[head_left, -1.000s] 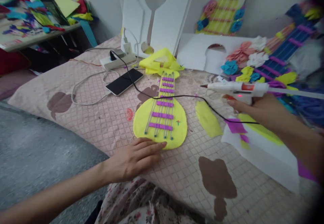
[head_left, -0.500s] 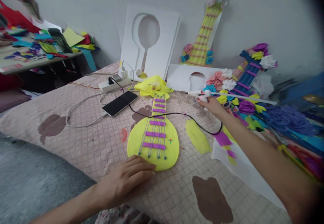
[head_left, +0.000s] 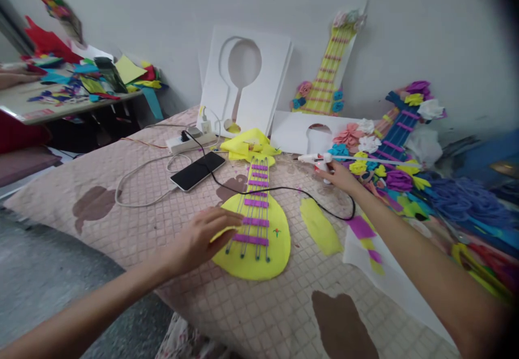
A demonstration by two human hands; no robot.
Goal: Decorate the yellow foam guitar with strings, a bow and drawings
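A yellow instrument-shaped piece [head_left: 278, 253] with purple bars and thin strings lies on the patterned cloth. Over the left side of its round body is my left hand [head_left: 203, 237], palm down, fingers stretched and close to the lowest bars. Farther right, my right hand [head_left: 338, 176] has its fingers around the handle of a white glue gun [head_left: 317, 159], whose nozzle points left and whose long glue stick sticks out to the right. The gun's black cord [head_left: 284, 188] crosses the neck of the yellow piece. Yellow fabric [head_left: 249, 143] is bunched at the top of the neck.
A phone [head_left: 198, 171] and a power strip [head_left: 190, 140] lie at the left. White cut-out boards [head_left: 263, 86] lean on the wall. Decorated pieces, flowers and blue cord [head_left: 466, 197] crowd the right. A person's hand [head_left: 16, 79] rests at another table.
My left hand has moved up from the bottom edge of the yellow body to over its left side. The glue gun is now more clearly held in my right hand. The camera view has shifted slightly.
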